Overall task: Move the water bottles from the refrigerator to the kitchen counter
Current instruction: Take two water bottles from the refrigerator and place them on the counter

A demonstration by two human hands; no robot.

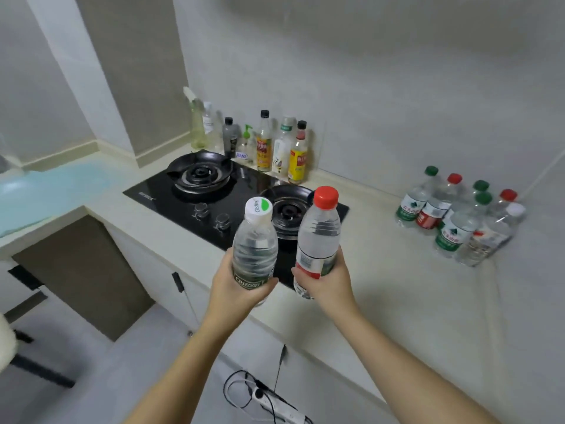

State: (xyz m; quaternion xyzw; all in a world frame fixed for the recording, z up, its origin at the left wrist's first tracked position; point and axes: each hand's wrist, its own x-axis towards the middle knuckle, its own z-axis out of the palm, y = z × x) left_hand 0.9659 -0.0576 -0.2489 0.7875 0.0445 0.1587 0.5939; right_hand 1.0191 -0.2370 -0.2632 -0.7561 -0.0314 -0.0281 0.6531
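My left hand [234,286] grips a clear water bottle with a white-and-green cap [255,240] round its lower half. My right hand [331,278] grips a clear water bottle with a red cap [319,234] the same way. Both bottles stand upright in the air over the front of the black gas hob [171,198]. On the cream kitchen counter [382,270] at the right, against the wall, stands a cluster of several water bottles [458,215] with green, red and white caps.
Several sauce and oil bottles [275,148] line the wall behind the hob's two burners. A light blue sink area [46,191] lies at the left. A cable and power strip [269,399] lie on the floor below the counter's cabinets.
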